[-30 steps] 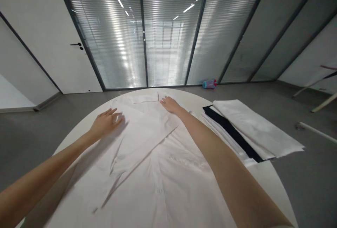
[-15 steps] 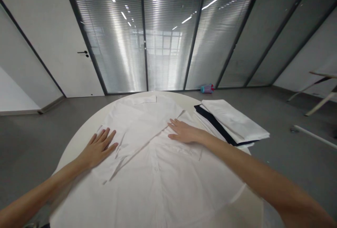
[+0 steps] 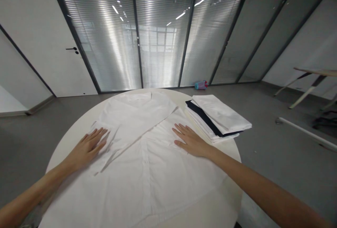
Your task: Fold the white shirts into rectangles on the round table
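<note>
Head view: white shirt [image 3: 147, 157] spread on round tabletop [image 3: 226, 200]; left hand [image 3: 88, 147] and right hand [image 3: 191, 141] press flat, fingers apart. Folded stack [image 3: 216, 117] beside; grey floor, glass partitions.

A shirt [image 3: 147, 157] lies spread on the table [image 3: 226, 203] at frame centre; a cloth stack [image 3: 218, 117] sits right of it, a bottle [image 3: 200, 85] on the floor behind.

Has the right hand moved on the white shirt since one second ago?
Yes. The right hand has come back toward the person: it was up beside the collar, and now lies flat lower on the white shirt.
</note>
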`<state>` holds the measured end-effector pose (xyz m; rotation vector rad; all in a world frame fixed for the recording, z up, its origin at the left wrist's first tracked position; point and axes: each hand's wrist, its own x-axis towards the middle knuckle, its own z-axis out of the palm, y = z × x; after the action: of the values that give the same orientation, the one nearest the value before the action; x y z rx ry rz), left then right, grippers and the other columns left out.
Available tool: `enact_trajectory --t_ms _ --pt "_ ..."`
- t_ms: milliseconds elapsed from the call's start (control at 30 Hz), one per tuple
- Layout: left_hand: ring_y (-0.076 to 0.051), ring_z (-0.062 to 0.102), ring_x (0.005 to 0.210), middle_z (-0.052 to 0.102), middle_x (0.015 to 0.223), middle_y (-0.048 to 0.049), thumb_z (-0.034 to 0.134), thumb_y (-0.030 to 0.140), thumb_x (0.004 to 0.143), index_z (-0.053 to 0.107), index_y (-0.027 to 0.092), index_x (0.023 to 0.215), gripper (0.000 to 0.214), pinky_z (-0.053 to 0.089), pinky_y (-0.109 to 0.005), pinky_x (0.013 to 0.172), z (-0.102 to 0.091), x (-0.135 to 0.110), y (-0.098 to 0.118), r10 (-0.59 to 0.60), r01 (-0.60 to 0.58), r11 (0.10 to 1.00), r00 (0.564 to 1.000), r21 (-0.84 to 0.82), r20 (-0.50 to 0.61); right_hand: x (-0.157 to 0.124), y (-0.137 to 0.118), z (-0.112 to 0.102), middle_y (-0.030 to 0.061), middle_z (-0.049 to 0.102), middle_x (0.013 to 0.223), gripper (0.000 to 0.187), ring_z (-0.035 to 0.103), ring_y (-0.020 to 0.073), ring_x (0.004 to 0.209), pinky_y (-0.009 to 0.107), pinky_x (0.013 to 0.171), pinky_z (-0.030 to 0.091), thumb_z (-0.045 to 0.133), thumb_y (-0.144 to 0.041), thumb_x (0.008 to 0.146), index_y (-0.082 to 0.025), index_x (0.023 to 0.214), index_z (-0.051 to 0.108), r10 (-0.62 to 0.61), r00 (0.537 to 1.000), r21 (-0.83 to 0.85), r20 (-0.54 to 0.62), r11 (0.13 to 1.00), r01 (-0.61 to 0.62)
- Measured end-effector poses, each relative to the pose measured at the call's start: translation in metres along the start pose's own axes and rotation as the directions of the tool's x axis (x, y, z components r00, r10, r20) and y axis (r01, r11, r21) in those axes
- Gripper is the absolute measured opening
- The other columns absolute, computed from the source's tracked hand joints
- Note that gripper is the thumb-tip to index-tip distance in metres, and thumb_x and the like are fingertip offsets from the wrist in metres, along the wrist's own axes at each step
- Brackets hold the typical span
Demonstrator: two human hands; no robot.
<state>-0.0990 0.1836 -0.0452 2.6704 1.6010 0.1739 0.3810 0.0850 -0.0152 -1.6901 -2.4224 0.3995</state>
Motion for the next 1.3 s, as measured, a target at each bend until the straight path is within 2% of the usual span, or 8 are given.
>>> enact_trajectory --t_ms 233,367,500,633,833,967,1100,1300 --pt "-0.030 0.021 0.150 0.028 0.160 -0.0094 0.032 0.062 0.095 0.039 0.018 0.152 0.072 0.016 -0.051 0.121 -0.010 -0.017 0.026 0.023 -0.018 0.995 0.998 0.095 -0.055 -0.003 -0.009 0.001 0.0067 0.020 0.162 0.071 0.012 0.0260 0.151 0.051 0.123 0.015 0.034 -0.065 0.097 -0.025 0.156 0.031 -0.020 0.997 0.039 -0.078 0.999 0.023" --pt "-0.029 0.018 0.150 0.027 0.161 -0.0058 0.040 0.055 0.096 0.039 0.026 0.151 0.062 0.015 -0.052 0.122 -0.029 -0.034 0.078 0.208 -0.206 0.978 0.967 0.026 -0.148 -0.005 -0.016 0.001 0.0029 0.018 0.163 0.069 0.011 0.0268 0.151 0.052 0.124 0.012 0.040 -0.065 0.095 -0.030 0.155 0.031 -0.142 0.990 0.043 -0.013 0.989 0.142" --pt "-0.029 0.018 0.150 0.026 0.161 -0.0063 0.050 0.049 0.096 0.023 0.031 0.157 0.069 0.017 -0.056 0.121 -0.039 -0.059 0.147 0.529 -0.533 0.835 0.846 -0.138 -0.070 -0.006 -0.019 0.004 0.0009 0.020 0.162 0.068 0.014 0.0264 0.150 0.053 0.124 0.011 0.041 -0.065 0.095 -0.034 0.154 0.031 -0.161 0.987 0.005 0.016 0.987 0.161" --pt "-0.029 0.017 0.150 0.017 0.163 -0.0109 0.049 0.053 0.096 0.015 0.025 0.159 0.077 0.014 -0.056 0.122 -0.041 -0.074 0.185 0.713 -0.680 0.689 0.698 -0.249 0.066 -0.005 -0.018 0.007 0.0021 0.021 0.162 0.067 0.015 0.0258 0.150 0.051 0.124 0.012 0.040 -0.064 0.096 -0.031 0.154 0.032 -0.164 0.986 -0.013 0.003 0.986 0.164" --pt "-0.029 0.014 0.151 0.014 0.164 -0.0057 0.048 0.047 0.099 0.023 0.032 0.156 0.064 0.013 -0.055 0.122 -0.045 -0.074 0.185 0.742 -0.711 0.665 0.665 -0.229 0.089 -0.003 -0.010 0.006 0.0007 0.022 0.162 0.065 0.018 0.0263 0.150 0.051 0.123 0.013 0.040 -0.063 0.096 -0.033 0.153 0.035 -0.171 0.985 0.004 -0.012 0.985 0.171" --pt "-0.029 0.033 0.145 0.036 0.157 -0.0095 0.051 0.044 0.098 0.038 0.025 0.150 0.056 0.026 -0.051 0.119 -0.047 -0.081 0.184 0.732 -0.718 0.671 0.681 -0.183 0.009 -0.017 -0.012 -0.011 0.0055 0.042 0.154 0.064 0.036 0.0280 0.143 0.048 0.118 0.030 0.042 -0.063 0.095 -0.029 0.149 0.044 -0.139 0.986 0.064 -0.091 0.987 0.146" --pt "-0.024 0.063 0.101 0.069 0.111 -0.0103 0.058 0.035 0.095 0.061 0.019 0.118 0.028 0.048 -0.040 0.088 -0.046 -0.096 0.186 0.659 -0.683 0.713 0.730 -0.157 -0.182 -0.055 -0.040 -0.021 0.0077 0.070 0.112 0.037 0.063 0.0274 0.109 0.043 0.095 0.049 0.051 -0.056 0.095 -0.032 0.115 0.069 -0.196 0.976 0.103 -0.094 0.973 0.205" --pt "-0.018 0.055 0.065 0.063 0.075 -0.0025 0.055 0.012 0.092 0.060 0.017 0.086 0.010 0.039 -0.035 0.061 -0.036 -0.109 0.199 0.673 -0.700 0.713 0.670 0.035 -0.313 -0.098 -0.100 0.009 0.0049 0.065 0.091 0.016 0.059 0.0207 0.086 0.035 0.078 0.043 0.057 -0.034 0.097 -0.021 0.094 0.066 -0.437 0.899 -0.018 0.007 0.899 0.437"
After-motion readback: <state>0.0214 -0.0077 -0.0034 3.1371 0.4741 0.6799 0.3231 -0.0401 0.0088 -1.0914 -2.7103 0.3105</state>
